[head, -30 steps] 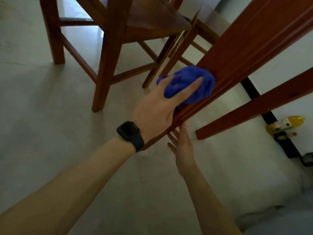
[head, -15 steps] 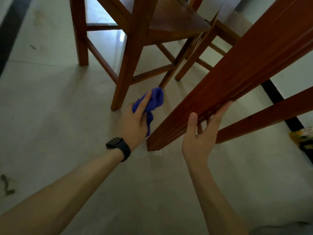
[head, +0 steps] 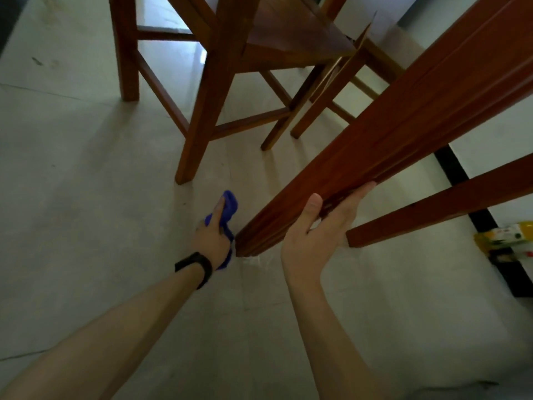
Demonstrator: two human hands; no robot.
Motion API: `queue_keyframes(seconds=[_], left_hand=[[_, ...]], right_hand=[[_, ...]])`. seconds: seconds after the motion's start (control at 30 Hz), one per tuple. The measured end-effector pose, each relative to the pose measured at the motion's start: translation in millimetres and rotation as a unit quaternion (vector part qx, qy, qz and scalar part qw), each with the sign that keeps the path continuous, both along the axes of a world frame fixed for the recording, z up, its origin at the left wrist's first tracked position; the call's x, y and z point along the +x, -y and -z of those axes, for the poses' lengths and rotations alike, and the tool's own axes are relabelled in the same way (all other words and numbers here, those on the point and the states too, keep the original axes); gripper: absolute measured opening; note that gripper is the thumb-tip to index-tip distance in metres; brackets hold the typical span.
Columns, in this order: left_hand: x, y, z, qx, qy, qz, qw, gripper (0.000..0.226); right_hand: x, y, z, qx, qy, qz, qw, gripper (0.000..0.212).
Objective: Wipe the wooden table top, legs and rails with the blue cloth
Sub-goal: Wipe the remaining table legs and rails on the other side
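The left hand (head: 212, 241) clutches the blue cloth (head: 230, 204) in its fingers at the foot of the table leg (head: 389, 134), near the floor (head: 86, 197). The right hand (head: 314, 229) clasps the leg higher up, between thumb and fingers.

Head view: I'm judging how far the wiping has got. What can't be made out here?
All in the head view:
Table top: cut off by the upper right edge.
Blue cloth: mostly hidden behind the left hand; contact with the table leg unclear.
Right hand: most fingers hidden behind that leg.
Yellow item: cut by the right edge, blurred.
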State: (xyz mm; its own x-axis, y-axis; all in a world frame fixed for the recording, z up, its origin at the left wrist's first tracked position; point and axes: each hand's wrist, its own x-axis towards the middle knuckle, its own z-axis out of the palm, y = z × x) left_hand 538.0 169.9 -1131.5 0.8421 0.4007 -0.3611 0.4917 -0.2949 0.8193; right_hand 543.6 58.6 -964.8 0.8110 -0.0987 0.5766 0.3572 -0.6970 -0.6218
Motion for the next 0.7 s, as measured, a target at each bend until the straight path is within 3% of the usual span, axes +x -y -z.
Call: queue_keyframes(seconds=[0.07, 0.13, 0.17, 0.23, 0.33, 0.4, 0.5, 0.57, 0.63, 0.7], left_hand=[[7.5, 25.6, -5.0, -0.049, 0.024, 0.034, 0.998, 0.077], [5.0, 45.9, 2.9, -0.06, -0.066, 0.103, 0.991, 0.076], [0.8, 47.1, 4.6, -0.043, -0.122, 0.153, 0.98, 0.063], [-12.9, 34.9, -0.1, -0.032, -0.211, 0.257, 0.942, 0.026], [-23.2, 15.9, -28.2, -0.12, -0.26, 0.389, 0.876, 0.041], [-21.3, 17.2, -55.1, -0.177, -0.21, 0.374, 0.886, 0.044], [-16.4, 31.7, -98.9, -0.284, -0.098, 0.231, 0.925, 0.034], [-17.3, 44.0, -123.1, -0.346, -0.073, 0.187, 0.916, 0.033], [-23.0, 56.8, -136.6, -0.377, -0.063, 0.179, 0.907, 0.036], [-28.6, 64.6, -146.9, -0.387, -0.044, 0.164, 0.906, 0.042]], right_hand=[[-2.3, -4.0, -0.9, -0.008, -0.01, 0.012, 1.0, 0.069], [-5.7, -6.4, -4.5, -0.008, -0.039, 0.014, 0.999, 0.07], [-8.0, -4.6, -6.8, -0.012, -0.054, 0.01, 0.998, 0.071], [-11.0, 5.1, -12.9, -0.022, -0.085, -0.026, 0.996, 0.073], [-13.9, 39.1, -20.4, -0.024, -0.173, -0.107, 0.979, 0.076], [-20.8, 68.5, -16.2, -0.038, -0.275, -0.141, 0.95, 0.075], [-30.9, 106.3, -2.8, -0.028, -0.433, -0.112, 0.894, 0.068], [-33.5, 111.9, -3.8, 0.079, -0.514, -0.114, 0.846, 0.066], [-33.4, 103.6, -5.6, 0.224, -0.533, -0.136, 0.805, 0.056], [-30.3, 89.5, 3.3, 0.293, -0.501, -0.148, 0.801, 0.032]])
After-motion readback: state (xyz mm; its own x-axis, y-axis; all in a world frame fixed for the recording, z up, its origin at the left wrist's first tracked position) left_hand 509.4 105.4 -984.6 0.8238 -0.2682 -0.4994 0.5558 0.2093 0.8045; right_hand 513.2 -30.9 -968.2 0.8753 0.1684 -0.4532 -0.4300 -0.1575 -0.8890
